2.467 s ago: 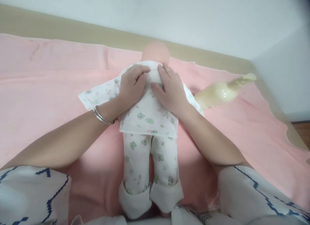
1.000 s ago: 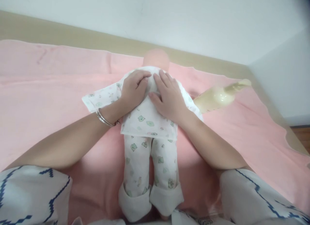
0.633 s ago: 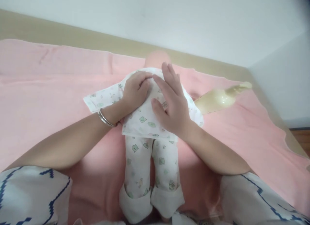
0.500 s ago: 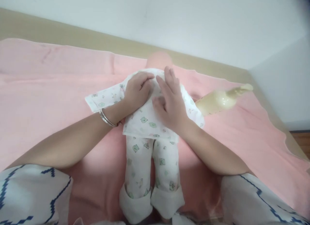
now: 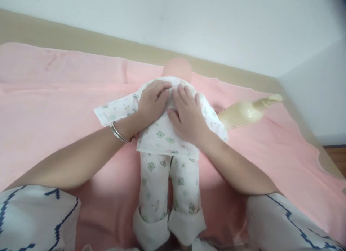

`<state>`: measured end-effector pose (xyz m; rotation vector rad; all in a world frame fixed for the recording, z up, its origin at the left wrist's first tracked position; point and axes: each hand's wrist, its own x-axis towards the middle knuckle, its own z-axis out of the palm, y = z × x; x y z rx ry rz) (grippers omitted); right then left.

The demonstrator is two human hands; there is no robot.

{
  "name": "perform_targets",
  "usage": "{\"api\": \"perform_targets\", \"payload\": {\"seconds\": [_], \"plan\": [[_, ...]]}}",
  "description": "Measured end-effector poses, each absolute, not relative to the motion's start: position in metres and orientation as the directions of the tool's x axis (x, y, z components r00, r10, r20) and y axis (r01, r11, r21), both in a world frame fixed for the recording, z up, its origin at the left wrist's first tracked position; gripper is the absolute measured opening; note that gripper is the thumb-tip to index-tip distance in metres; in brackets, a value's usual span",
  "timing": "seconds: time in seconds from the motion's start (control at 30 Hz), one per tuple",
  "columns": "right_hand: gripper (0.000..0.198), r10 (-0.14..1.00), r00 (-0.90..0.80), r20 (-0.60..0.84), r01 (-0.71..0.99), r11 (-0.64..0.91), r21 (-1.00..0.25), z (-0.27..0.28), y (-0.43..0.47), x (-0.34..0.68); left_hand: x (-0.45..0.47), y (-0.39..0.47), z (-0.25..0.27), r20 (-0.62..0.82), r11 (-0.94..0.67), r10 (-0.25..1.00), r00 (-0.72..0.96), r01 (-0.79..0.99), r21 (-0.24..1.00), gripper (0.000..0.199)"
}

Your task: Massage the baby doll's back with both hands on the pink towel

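A baby doll (image 5: 177,69) in a white printed shirt (image 5: 162,139) and matching trousers (image 5: 154,175) lies stretched out, its head away from me and its rolled trouser cuffs towards me. Only the smooth top of its head shows, and its face is out of sight. My left hand (image 5: 152,101) rests on the left side of the shirt's upper part, fingers extended and holding nothing. Beside it, my right hand (image 5: 189,116) lies flat on the shirt with its fingers a little apart. A silver bangle is on my left wrist.
Beneath the doll spreads a pink cloth (image 5: 54,107) over a tan surface (image 5: 81,38). To the right, a pale yellow bottle (image 5: 240,114) with a narrow top lies on its side by the doll's sleeve. White walls (image 5: 189,20) stand behind and at the right.
My right hand has come down from a raised, tilted pose, and its fingers now lie flat on the shirt. My left hand has stayed in place.
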<state>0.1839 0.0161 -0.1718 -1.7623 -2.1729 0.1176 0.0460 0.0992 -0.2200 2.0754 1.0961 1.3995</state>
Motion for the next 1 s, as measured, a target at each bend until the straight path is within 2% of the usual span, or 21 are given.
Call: {"api": "perform_targets", "payload": {"seconds": [0.1, 0.23, 0.37, 0.6, 0.83, 0.9, 1.0], "plan": [[0.062, 0.964, -0.207, 0.165, 0.926, 0.247, -0.286, -0.171, 0.017, 0.187, 0.046, 0.098, -0.219, 0.583, -0.607, 0.790, 0.190, 0.376, 0.700, 0.028], [0.066, 0.938, -0.184, 0.293, 0.903, 0.279, -0.326, -0.154, 0.009, 0.193, 0.046, 0.098, -0.220, 0.581, -0.601, 0.794, 0.181, 0.377, 0.705, 0.027], [0.063, 0.909, -0.143, 0.391, 0.910, 0.277, -0.310, -0.154, 0.008, 0.191, 0.046, 0.099, -0.220, 0.585, -0.607, 0.790, 0.185, 0.376, 0.701, 0.027], [0.056, 0.940, -0.261, 0.219, 0.898, 0.320, -0.303, -0.173, 0.008, 0.180, 0.045, 0.096, -0.217, 0.565, -0.594, 0.801, 0.200, 0.387, 0.705, 0.029], [0.062, 0.888, -0.202, 0.413, 0.892, 0.342, -0.297, -0.158, 0.004, 0.187, 0.045, 0.097, -0.218, 0.564, -0.594, 0.801, 0.200, 0.382, 0.708, 0.029], [0.063, 0.908, -0.173, 0.381, 0.904, 0.300, -0.305, -0.164, 0.011, 0.188, 0.045, 0.098, -0.218, 0.566, -0.593, 0.801, 0.194, 0.383, 0.708, 0.030], [0.059, 0.959, -0.156, 0.237, 0.925, 0.226, -0.305, -0.175, 0.021, 0.187, 0.046, 0.097, -0.218, 0.567, -0.593, 0.801, 0.194, 0.387, 0.706, 0.029]]}}
